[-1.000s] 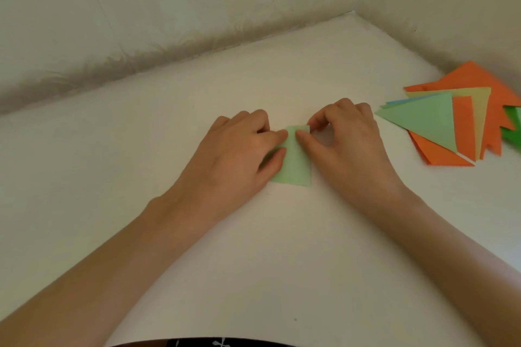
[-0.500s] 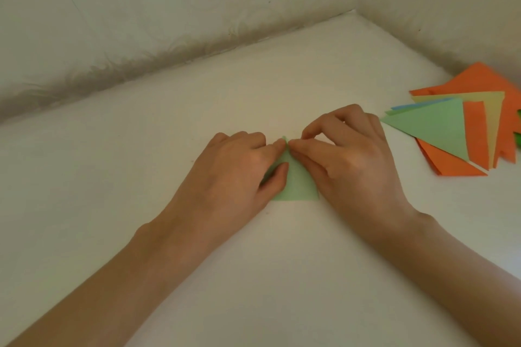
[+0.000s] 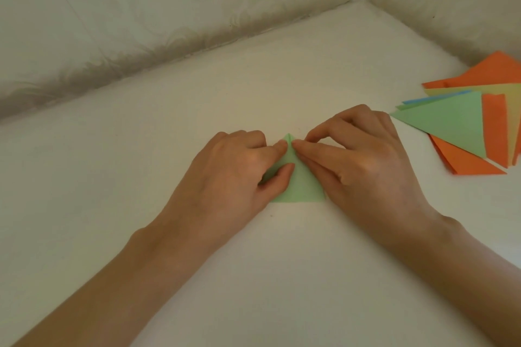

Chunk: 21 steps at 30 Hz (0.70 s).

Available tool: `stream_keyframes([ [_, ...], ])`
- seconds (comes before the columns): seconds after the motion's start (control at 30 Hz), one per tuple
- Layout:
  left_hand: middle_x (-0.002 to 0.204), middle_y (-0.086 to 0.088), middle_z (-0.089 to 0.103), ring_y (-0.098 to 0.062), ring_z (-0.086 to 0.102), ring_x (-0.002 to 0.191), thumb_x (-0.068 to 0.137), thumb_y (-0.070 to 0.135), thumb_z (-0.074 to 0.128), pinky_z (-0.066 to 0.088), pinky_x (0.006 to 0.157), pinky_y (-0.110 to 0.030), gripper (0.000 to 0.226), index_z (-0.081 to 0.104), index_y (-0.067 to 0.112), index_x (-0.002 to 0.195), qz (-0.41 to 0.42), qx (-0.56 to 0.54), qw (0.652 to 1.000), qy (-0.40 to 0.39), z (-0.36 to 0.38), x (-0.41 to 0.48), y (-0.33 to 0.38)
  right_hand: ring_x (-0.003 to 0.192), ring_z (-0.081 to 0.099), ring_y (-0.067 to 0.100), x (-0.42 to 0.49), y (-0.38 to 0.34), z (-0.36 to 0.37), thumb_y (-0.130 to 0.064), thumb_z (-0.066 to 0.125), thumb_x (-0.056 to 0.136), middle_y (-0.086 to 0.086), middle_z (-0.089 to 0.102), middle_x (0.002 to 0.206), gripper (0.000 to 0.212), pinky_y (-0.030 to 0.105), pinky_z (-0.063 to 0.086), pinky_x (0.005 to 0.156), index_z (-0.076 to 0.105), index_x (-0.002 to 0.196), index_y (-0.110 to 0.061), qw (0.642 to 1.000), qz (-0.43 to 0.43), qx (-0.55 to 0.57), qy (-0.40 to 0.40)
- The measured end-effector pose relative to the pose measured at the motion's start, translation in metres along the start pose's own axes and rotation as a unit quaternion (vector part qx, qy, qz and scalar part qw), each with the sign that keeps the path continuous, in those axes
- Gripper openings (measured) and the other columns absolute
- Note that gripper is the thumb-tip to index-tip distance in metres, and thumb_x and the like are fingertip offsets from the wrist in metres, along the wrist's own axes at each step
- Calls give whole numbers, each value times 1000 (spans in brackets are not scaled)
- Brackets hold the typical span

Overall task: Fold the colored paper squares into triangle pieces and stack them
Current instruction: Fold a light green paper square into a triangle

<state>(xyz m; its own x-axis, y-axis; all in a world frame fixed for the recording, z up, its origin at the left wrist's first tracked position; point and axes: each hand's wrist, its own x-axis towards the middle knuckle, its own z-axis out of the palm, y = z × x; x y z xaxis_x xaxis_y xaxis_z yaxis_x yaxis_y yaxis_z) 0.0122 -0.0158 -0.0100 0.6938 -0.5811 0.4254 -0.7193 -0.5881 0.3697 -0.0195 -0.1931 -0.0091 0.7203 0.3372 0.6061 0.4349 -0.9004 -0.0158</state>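
Note:
A small light green paper (image 3: 303, 187) lies on the white surface at the centre, folded to a triangle with its point away from me. My left hand (image 3: 234, 169) presses its left half down with the index fingertip and the thumb. My right hand (image 3: 358, 155) pinches the right flap between thumb and bent index finger, close to the point. The two hands meet at the paper's middle line and hide most of both flaps. A stack of folded triangles (image 3: 451, 127) lies at the right, with a light green one on top.
Orange sheets (image 3: 473, 162), a blue edge and a yellow piece fan out under the stack by the right wall. Padded pale walls (image 3: 169, 22) close the surface at the back and right. Bare white surface (image 3: 112, 177) stretches to the left and front.
The right hand has folded the paper's upper right corner down and in to the middle line, turning the rectangle into a pointed triangle. The left hand has stayed pressing the left half.

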Motion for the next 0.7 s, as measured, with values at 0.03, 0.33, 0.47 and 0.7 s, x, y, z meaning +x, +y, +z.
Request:
stream_keyframes([
  [0.03, 56, 0, 46, -20, 44, 46, 86, 32, 47, 43, 50, -26, 37, 75, 8, 92, -1, 1, 1000, 0, 0, 0, 0, 75, 58, 31, 0, 0, 0, -7, 68, 82, 3, 68, 80, 7, 35, 35, 67, 75, 82, -10, 1000, -3, -5, 0],
  [0.33, 56, 0, 45, -20, 43, 47, 87, 32, 47, 39, 50, -25, 36, 74, 9, 90, 1, 2, 1000, -4, 0, 0, 0, 72, 59, 31, 0, 0, 3, -2, 68, 82, 6, 67, 78, 9, 35, 35, 66, 74, 82, -8, 999, -23, -20, 12],
  [0.47, 56, 1, 44, -20, 43, 48, 87, 32, 47, 35, 52, -24, 36, 74, 9, 90, -1, 2, 1000, -7, 0, 0, 0, 73, 59, 32, 0, 0, 3, -3, 66, 83, 6, 67, 78, 9, 35, 34, 67, 74, 81, -7, 1000, -27, -14, 8],
  [0.7, 57, 2, 42, -18, 42, 48, 87, 32, 47, 33, 54, -22, 35, 73, 9, 89, -2, 7, 1000, -11, 0, 0, 1, 74, 59, 31, 0, 0, 3, -3, 67, 82, 6, 66, 78, 9, 35, 33, 67, 73, 79, -8, 1000, -22, -18, 5],
])
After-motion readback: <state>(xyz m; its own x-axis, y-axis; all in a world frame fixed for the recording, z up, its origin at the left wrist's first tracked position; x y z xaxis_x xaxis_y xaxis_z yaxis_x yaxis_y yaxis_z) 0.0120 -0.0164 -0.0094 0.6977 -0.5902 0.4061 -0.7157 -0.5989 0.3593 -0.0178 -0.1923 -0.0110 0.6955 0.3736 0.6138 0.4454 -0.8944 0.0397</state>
